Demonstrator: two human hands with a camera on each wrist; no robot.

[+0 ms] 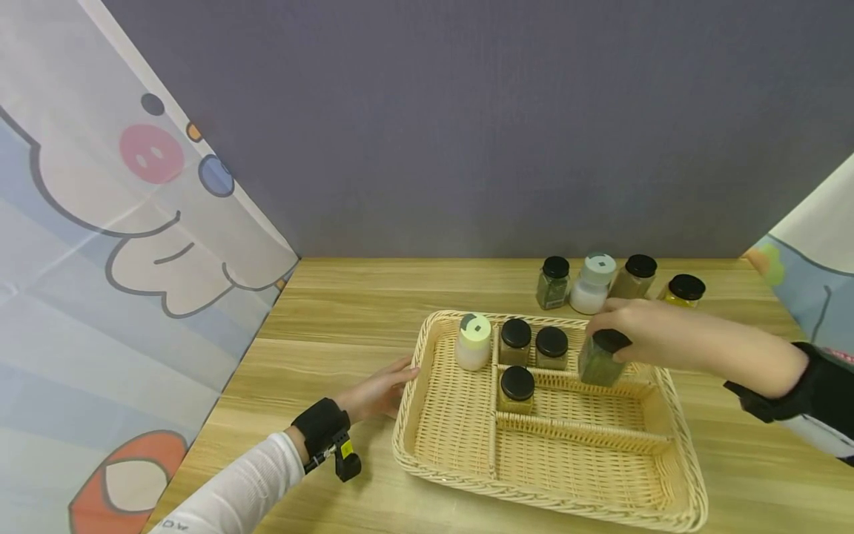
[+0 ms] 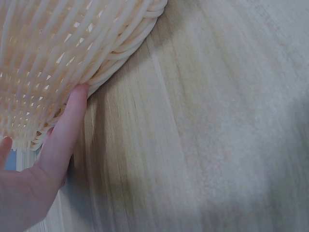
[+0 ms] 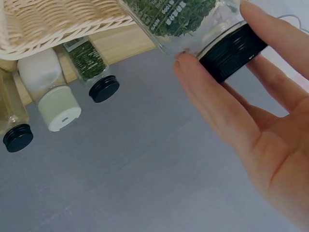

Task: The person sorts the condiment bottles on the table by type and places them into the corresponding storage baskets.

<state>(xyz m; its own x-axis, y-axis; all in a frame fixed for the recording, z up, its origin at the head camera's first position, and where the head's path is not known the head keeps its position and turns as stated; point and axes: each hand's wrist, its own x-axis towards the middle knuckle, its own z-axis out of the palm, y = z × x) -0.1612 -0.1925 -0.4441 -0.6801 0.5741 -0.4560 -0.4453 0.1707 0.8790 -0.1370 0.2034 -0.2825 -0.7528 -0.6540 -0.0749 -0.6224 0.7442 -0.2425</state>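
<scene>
My right hand (image 1: 630, 326) grips a glass spice jar (image 1: 600, 361) by its black lid, over the back right compartment of a wicker basket (image 1: 686, 460). Green dried flakes fill this jar (image 3: 174, 17) in the right wrist view, where fingers and thumb pinch it around the lid and neck. At the basket's left side, my left hand (image 1: 376, 393) touches the outer wall with fingers mostly straight, as the left wrist view shows. Inside the basket stand a white jar with a pale lid (image 1: 473, 345) on the left and black-lidded jars (image 1: 517, 389) in the divided part.
Behind the basket stand a green herb jar (image 1: 553, 283), a white-lidded jar (image 1: 593, 285), a brownish jar (image 1: 634, 278) and a yellow jar (image 1: 683, 291). A grey wall (image 1: 467, 148) rises behind the wooden table (image 1: 347, 311); a printed cloth (image 1: 100, 297) hangs at left.
</scene>
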